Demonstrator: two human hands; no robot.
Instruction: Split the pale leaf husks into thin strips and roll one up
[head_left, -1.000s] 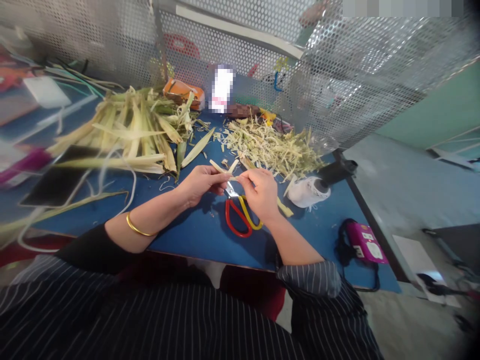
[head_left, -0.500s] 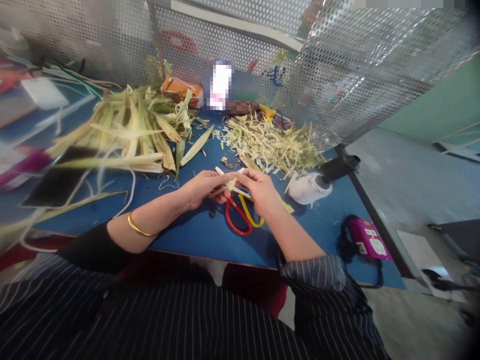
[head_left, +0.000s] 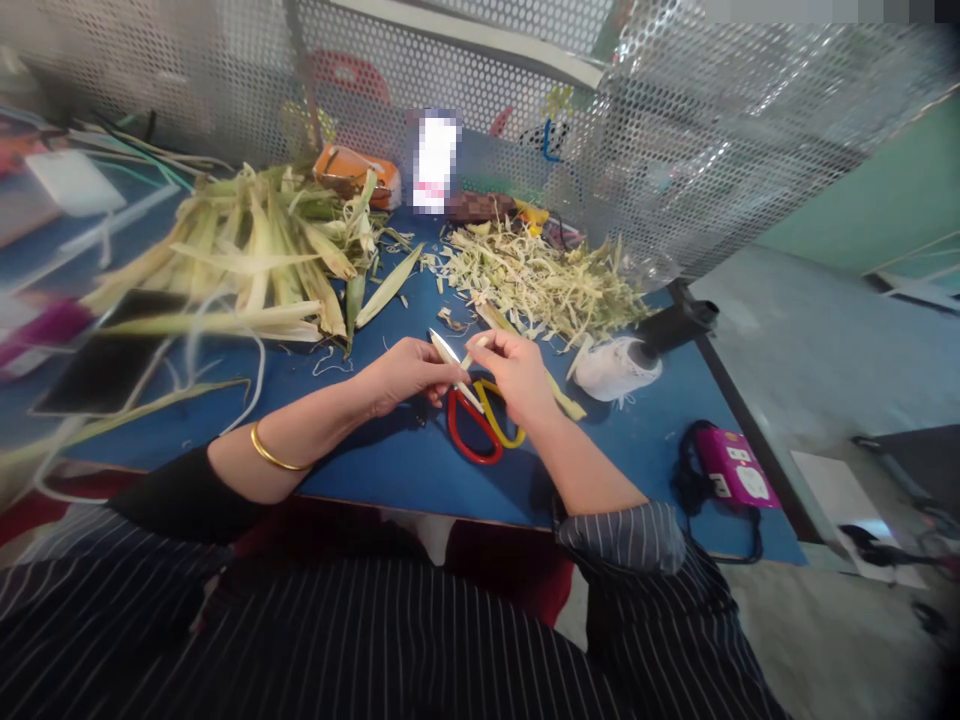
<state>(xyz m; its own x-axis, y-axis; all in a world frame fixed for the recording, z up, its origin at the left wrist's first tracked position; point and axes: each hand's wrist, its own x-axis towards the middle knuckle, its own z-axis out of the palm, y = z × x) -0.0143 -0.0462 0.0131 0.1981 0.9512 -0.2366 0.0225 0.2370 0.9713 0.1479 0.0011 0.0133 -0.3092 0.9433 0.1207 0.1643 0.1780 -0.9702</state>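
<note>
My left hand (head_left: pixel 424 375), a gold bangle on its wrist, pinches a narrow pale husk strip (head_left: pixel 469 396) between thumb and fingers. My right hand (head_left: pixel 510 370) is closed too, with a pale strip end between its fingertips, close beside the left fingers. Under both hands lies a pair of scissors (head_left: pixel 474 455) with one red and one yellow handle loop on the blue table. Its pivot is hidden by the hands and strip. A white pointed piece by the left fingers may be a blade; I cannot tell.
At the left lies a heap of long husks (head_left: pixel 255 240), with a pile of shredded husk (head_left: pixel 547 280) behind my right hand. A white thread cone (head_left: pixel 615 370), a black cylinder (head_left: pixel 675 328) and a magenta box with a cord (head_left: pixel 735 468) line the right side. Behind stands a perforated metal screen (head_left: pixel 480 90).
The crossed strips between my hands have opened out, and the left-hand strip now slants down over the scissors. My right fingers have drawn slightly apart from the left. The view has shifted slightly.
</note>
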